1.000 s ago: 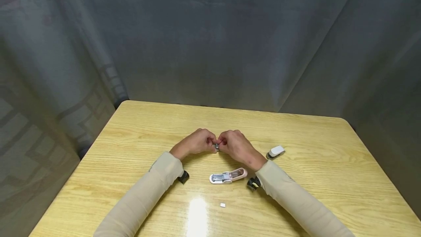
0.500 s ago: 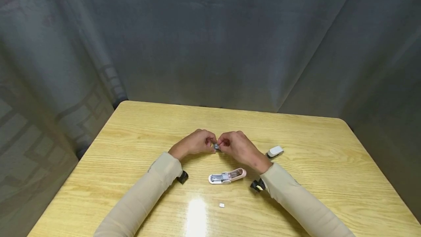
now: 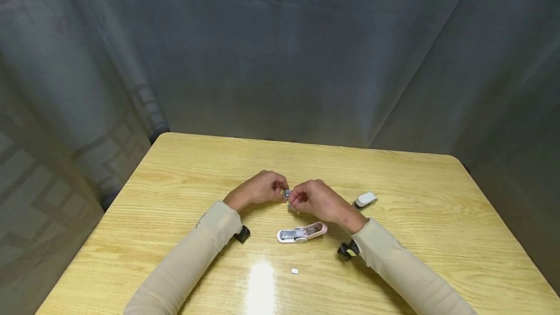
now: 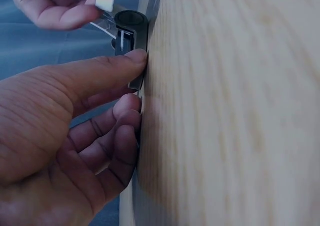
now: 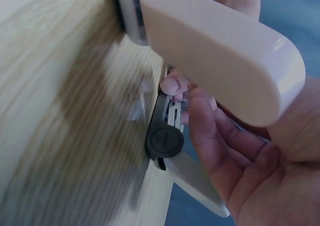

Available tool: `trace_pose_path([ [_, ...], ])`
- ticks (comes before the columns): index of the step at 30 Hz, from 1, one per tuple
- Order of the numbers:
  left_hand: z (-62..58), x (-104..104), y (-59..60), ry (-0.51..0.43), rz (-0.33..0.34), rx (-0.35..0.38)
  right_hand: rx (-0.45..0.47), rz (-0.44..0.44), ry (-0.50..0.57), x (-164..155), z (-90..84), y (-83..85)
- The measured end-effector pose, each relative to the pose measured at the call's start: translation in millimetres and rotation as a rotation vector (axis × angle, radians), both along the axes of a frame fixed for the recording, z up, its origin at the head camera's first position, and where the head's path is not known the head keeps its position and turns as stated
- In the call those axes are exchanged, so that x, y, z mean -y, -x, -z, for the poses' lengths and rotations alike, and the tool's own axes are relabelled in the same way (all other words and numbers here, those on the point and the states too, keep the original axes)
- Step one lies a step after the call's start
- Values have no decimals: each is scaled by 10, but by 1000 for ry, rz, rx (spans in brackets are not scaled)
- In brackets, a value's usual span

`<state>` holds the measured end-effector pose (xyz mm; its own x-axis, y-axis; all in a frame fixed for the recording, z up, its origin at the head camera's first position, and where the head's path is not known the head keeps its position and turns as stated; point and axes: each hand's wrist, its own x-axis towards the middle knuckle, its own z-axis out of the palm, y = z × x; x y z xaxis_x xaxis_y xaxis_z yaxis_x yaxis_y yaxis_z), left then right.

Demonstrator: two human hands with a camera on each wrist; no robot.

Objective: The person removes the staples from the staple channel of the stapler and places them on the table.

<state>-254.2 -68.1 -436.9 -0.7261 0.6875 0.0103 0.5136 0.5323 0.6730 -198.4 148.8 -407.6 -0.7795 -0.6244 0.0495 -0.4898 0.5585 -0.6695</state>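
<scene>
Reaching in from the near edge, two pale sleeves (image 3: pixel 179 261) lie across the table (image 3: pixel 437 237), each with a small black camera (image 3: pixel 242 235) at the cuff. Nearest between them is a small white tile (image 3: pixel 295 271), flat on the wood. A little beyond it rests the pink-and-white gadget (image 3: pixel 302 235), unfolded almost into a straight line, with shiny metal in its white half and a see-through-looking part in its pink half.

Farther on, the hands meet near the middle of the table. The right hand (image 3: pixel 317 201) has its thumb and finger brought together, narrow, around a small white bit (image 4: pixel 105 3) that shows at the fingertips in the left wrist view; what it is cannot be told. Just beside it, the left hand (image 3: pixel 262 188) pinches the dark grey gadget (image 4: pixel 140 35) between thumb and finger, the other fingers curled beneath. That gadget is right at the table top, though whether it touches the wood is unclear; its round hinge points toward the right hand, and a pale arm swings out from it. Off to the right, apart from both hands, lies the white-topped gadget (image 3: pixel 366 199), folded. Past the far edge hangs a dark grey curtain (image 3: pixel 271 62).
</scene>
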Motion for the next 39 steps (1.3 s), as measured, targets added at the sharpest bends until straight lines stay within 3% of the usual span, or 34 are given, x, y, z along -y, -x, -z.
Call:
trace_pose_path([
  [13,28,15,24,-3,-15,28,25,-63,-17,-41,62,-3],
  [25,21,5,29,-4,-16,28,62,-36,-99,-66,90,6],
  [39,25,-3,28,0,-37,41,83,0,-97,-57,80,6],
])
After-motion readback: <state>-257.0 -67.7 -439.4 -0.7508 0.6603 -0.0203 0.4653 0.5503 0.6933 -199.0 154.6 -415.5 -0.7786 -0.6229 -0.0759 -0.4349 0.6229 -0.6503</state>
